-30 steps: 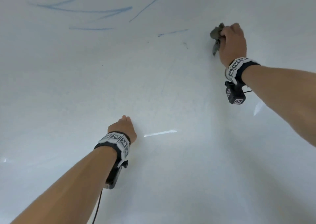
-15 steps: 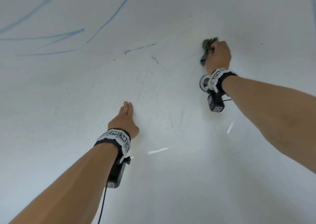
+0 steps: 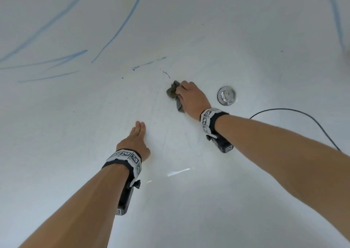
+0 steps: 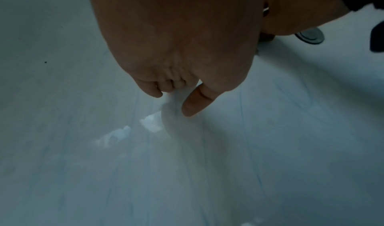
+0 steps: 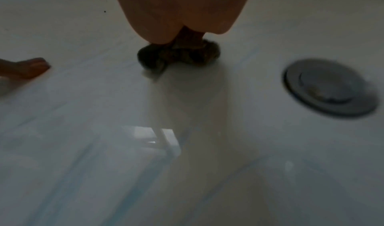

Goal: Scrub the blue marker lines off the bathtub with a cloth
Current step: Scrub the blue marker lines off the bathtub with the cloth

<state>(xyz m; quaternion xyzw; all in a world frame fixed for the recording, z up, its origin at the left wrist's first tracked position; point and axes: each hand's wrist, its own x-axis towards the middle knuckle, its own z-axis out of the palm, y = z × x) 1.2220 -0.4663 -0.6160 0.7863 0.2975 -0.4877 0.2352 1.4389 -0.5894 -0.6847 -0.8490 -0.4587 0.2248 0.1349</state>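
My right hand [image 3: 186, 94] grips a crumpled grey-brown cloth [image 3: 173, 92] and presses it onto the white bathtub floor [image 3: 189, 200], left of the drain. In the right wrist view the cloth [image 5: 178, 55] bulges out beneath the palm. Blue marker lines [image 3: 121, 26] run across the far left of the tub, with a short broken blue dash [image 3: 149, 63] and dark specks just beyond the cloth. Another blue line [image 3: 335, 11] shows at the far right. My left hand [image 3: 137, 136] lies flat on the tub floor with straight fingers [image 4: 195, 101], holding nothing.
A round chrome drain [image 3: 226, 95] sits right of the cloth, also plain in the right wrist view as the drain [image 5: 330, 88]. A black cable [image 3: 295, 111] curves over the tub floor at right. Faint blue smears [image 5: 133, 188] streak the near floor.
My right hand with the cloth has moved left, from beside the drain toward the broken blue dash. The left hand went from curled to flat with straight fingers.
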